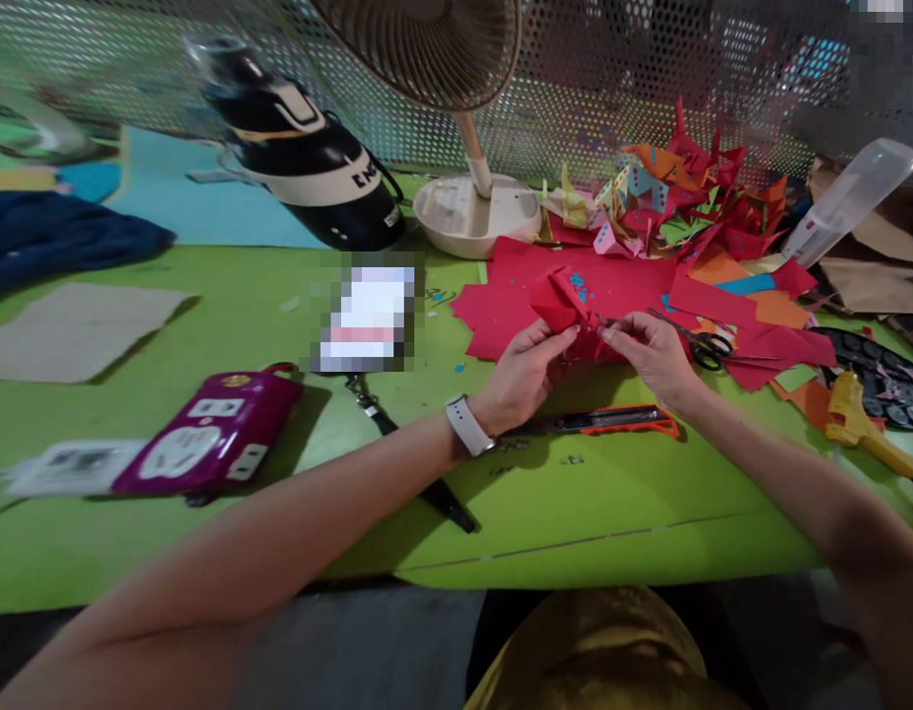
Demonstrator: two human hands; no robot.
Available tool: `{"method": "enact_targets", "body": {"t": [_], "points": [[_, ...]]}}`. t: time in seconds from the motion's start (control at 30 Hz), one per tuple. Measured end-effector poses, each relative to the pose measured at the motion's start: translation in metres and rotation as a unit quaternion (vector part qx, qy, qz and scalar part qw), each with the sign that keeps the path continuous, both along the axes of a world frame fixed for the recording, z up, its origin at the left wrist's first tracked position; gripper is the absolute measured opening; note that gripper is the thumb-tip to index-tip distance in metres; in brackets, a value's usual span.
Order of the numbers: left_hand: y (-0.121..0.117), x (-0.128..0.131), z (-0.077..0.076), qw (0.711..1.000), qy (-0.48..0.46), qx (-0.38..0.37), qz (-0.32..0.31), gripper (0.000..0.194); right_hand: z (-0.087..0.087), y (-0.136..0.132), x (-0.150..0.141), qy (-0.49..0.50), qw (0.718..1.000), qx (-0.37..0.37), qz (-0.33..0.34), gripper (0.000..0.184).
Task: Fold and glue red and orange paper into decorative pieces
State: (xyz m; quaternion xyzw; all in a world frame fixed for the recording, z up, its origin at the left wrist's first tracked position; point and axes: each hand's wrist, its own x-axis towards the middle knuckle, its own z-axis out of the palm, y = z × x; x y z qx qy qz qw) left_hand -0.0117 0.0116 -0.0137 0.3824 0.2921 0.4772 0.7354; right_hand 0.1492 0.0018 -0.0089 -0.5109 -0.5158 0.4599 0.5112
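My left hand (526,370), with a white watch band at the wrist, grips a folded red paper piece (556,299) that has blue dots on it. The fingers of my right hand (645,355) are pinched together at the right end of this same paper piece. Flat red paper sheets (501,281) lie beneath and behind both hands. Black-handled scissors (709,350) rest just right of my right hand. On the green table below the hands lies an orange and black utility knife (619,421).
A desk fan (475,212), a black bottle (330,168) and a pile of colourful folded paper (664,197) stand at the back. A blurred phone (372,311) and purple power strip (220,429) are left. A yellow glue gun (871,424) lies at the right.
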Motion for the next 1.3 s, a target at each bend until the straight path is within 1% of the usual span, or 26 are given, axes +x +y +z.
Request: {"method": "enact_targets", "body": {"t": [0.13,0.23,0.33,0.4,0.53,0.73,0.83,1.0,1.13,1.2,1.3], "points": [[-0.0011,-0.0008,0.0005,0.999,0.015,-0.015,0.024,0.022,0.0006,-0.001,-0.0005,-0.014,1.0,-0.005,0.006,0.033],[-0.0025,-0.0007,0.0009,0.999,0.025,0.008,0.03,0.023,0.0008,-0.0031,-0.0011,-0.028,0.999,0.0,0.02,0.032],[-0.0029,0.0001,-0.0002,0.998,0.036,0.031,0.05,0.024,0.0007,-0.0057,-0.0027,-0.042,0.999,0.005,0.027,0.028],[-0.0025,0.0006,-0.0014,0.996,0.049,0.039,0.057,0.025,0.0007,-0.007,-0.0041,-0.044,0.998,0.008,0.032,0.029],[-0.0021,0.0006,-0.0023,0.996,0.06,0.052,0.051,0.024,0.0008,-0.0075,-0.0056,-0.042,0.998,0.007,0.037,0.033],[-0.002,0.0003,-0.0012,0.996,0.061,0.046,0.045,0.026,0.0002,-0.0067,-0.0038,-0.041,0.998,-0.003,0.044,0.03],[-0.0018,0.0001,-0.002,0.996,0.058,0.041,0.056,0.027,-0.0005,-0.0067,-0.0038,-0.04,0.998,-0.003,0.045,0.028],[-0.0027,-0.001,0.0008,0.995,0.058,0.061,0.054,0.025,-0.0017,-0.006,-0.0034,-0.032,0.998,-0.004,0.059,0.027],[-0.0022,-0.0012,0.0051,0.994,0.051,0.08,0.057,0.023,-0.0004,-0.0037,-0.0011,-0.01,1.0,0.007,0.027,0.03],[-0.0014,-0.0009,0.0058,0.995,0.041,0.079,0.054,0.024,0.001,-0.0031,-0.0002,0.005,1.0,-0.002,0.023,0.032],[-0.0007,-0.0007,0.0059,0.996,0.042,0.061,0.046,0.026,0.003,-0.0049,-0.0006,-0.01,0.997,-0.034,0.061,0.038]]}}
